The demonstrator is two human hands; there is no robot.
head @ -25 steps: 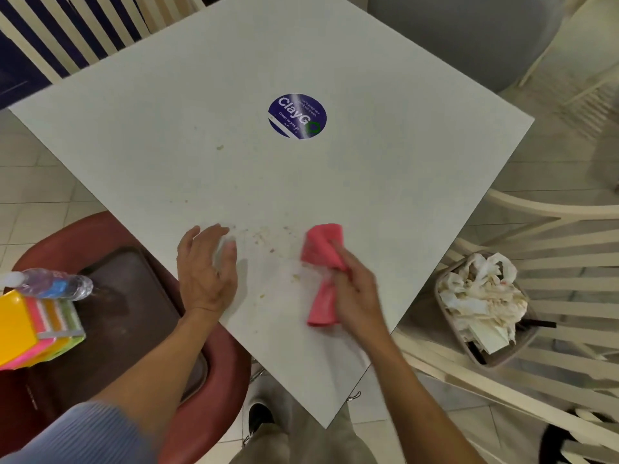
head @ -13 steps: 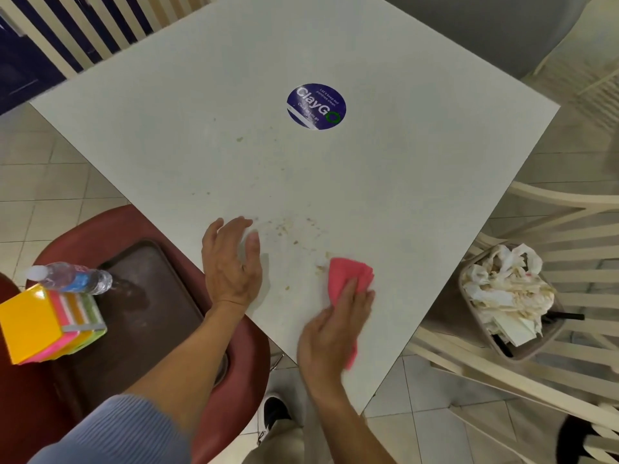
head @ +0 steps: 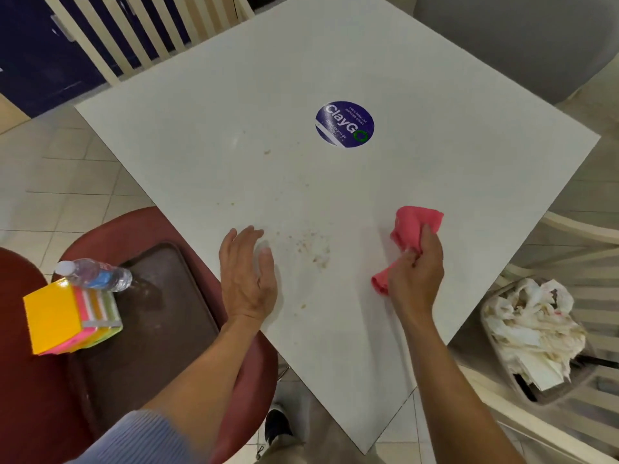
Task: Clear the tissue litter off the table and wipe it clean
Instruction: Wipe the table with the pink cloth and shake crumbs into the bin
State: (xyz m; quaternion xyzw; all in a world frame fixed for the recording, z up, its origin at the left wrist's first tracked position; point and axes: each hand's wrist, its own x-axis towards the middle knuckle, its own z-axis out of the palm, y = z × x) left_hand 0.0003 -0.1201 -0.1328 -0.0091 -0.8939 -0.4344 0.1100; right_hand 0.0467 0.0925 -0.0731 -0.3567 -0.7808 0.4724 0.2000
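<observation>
On the table (head: 435, 112), the right hand (head: 415, 272) grips the pink cloth (head: 410, 229); left hand (head: 246, 272) flat (fingers relaxed).

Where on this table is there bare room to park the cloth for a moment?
Bare room: the far half of the table beyond the round sticker, and its right corner. Crowded: the near middle, where crumbs lie between the left hand and the right hand gripping the pink cloth.

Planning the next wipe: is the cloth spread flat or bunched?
Bunched. The right hand grips the cloth crumpled, ends sticking out either side.
</observation>
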